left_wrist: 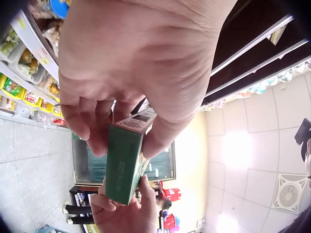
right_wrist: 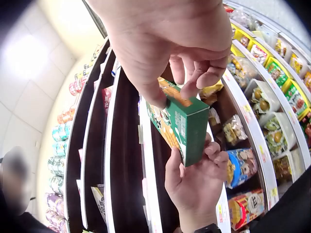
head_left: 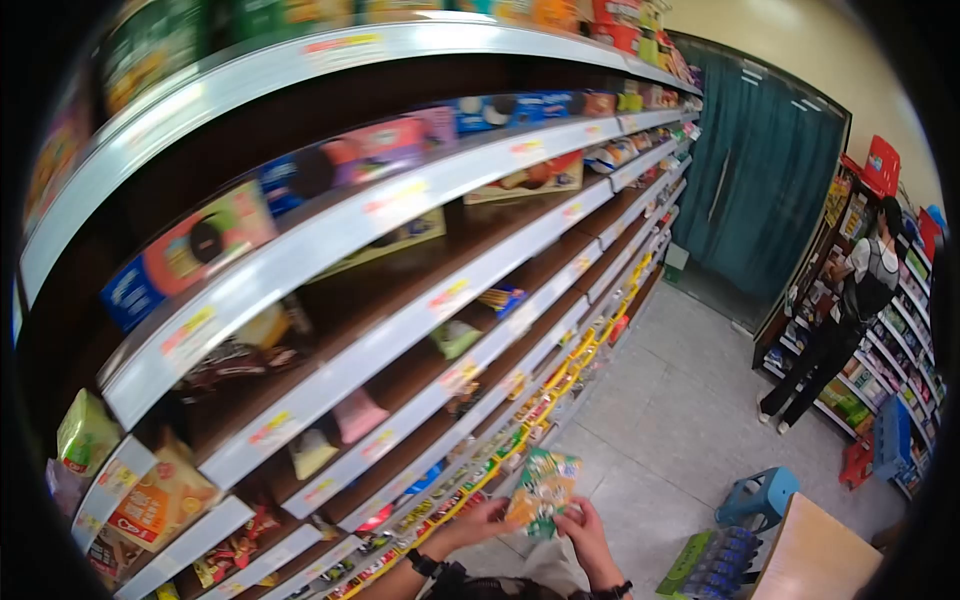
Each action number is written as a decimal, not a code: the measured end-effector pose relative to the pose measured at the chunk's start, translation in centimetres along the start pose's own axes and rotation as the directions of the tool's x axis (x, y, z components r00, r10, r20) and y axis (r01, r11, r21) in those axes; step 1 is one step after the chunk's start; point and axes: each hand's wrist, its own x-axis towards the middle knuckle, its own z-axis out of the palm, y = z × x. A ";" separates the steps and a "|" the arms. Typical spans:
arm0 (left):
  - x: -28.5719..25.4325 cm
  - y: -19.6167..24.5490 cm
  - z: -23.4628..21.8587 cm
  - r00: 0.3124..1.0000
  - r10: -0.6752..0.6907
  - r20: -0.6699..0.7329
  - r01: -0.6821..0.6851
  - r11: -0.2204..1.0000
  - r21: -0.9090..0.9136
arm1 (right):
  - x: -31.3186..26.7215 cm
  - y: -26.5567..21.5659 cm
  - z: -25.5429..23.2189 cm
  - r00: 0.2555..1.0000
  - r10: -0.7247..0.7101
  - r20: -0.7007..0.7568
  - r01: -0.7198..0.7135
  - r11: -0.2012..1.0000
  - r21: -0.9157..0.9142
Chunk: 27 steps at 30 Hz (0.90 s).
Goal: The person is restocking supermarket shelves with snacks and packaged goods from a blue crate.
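A green box with an orange and white pattern [head_left: 545,490] is held between both hands in front of the body. My left hand [head_left: 475,526] grips its left side; in the left wrist view the thumb and fingers of that hand [left_wrist: 136,63] pinch one end of the box [left_wrist: 122,162]. On the other side, my right hand [head_left: 590,540] holds the lower right corner. From the right wrist, the right hand's [right_wrist: 170,43] thumb and a finger pinch the top edge of the box [right_wrist: 187,131], with other fingers curled above it.
Long shelves [head_left: 470,290] of packaged snacks run along the left. A person in dark trousers [head_left: 870,275] stands at another shelf on the right. A blue stool [head_left: 757,497], packed bottles [head_left: 715,565] and a wooden tabletop [head_left: 825,555] are at the lower right.
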 end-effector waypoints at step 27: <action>58.4 20.4 -6.4 0.958 -0.012 -0.287 -0.146 0.840 -0.522 | 39.1 -31.1 -31.1 0.974 -0.197 0.109 0.199 0.980 -0.011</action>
